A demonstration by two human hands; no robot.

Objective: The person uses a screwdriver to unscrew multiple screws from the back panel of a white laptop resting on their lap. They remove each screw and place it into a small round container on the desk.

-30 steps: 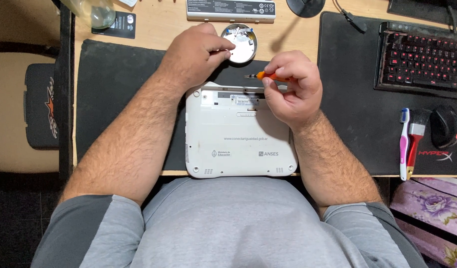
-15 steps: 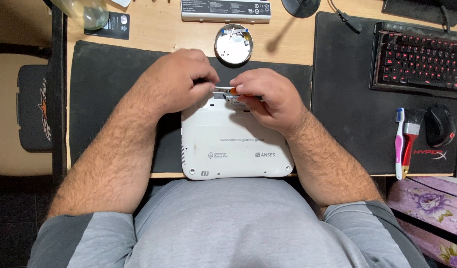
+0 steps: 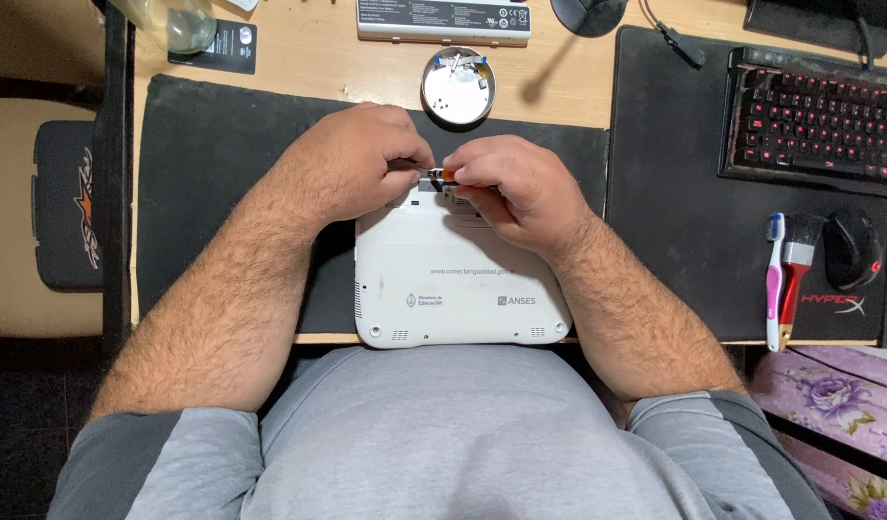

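Currently my left hand [image 3: 352, 169] and right hand [image 3: 511, 183] meet at the far edge of the white laptop [image 3: 458, 279] lying underside-up on the bench mat [image 3: 222, 144]; right fingers pinch an orange-handled screwdriver [image 3: 446, 174], left fingers closed around its tip. Risk: the tip slips and a tiny screw drops.

Both hands, the left hand [image 3: 362, 169] and the right hand [image 3: 506, 183], are meeting over the far edge of the white laptop [image 3: 458, 289], closing that spot. Just behind them the round tin [image 3: 458, 87] is standing in the way. The black mat [image 3: 222, 164] is lying open toward the desk's left edge. Toward the right edge the keyboard [image 3: 814, 120], mouse [image 3: 851, 248] and brushes [image 3: 785, 274] are blocking passage.
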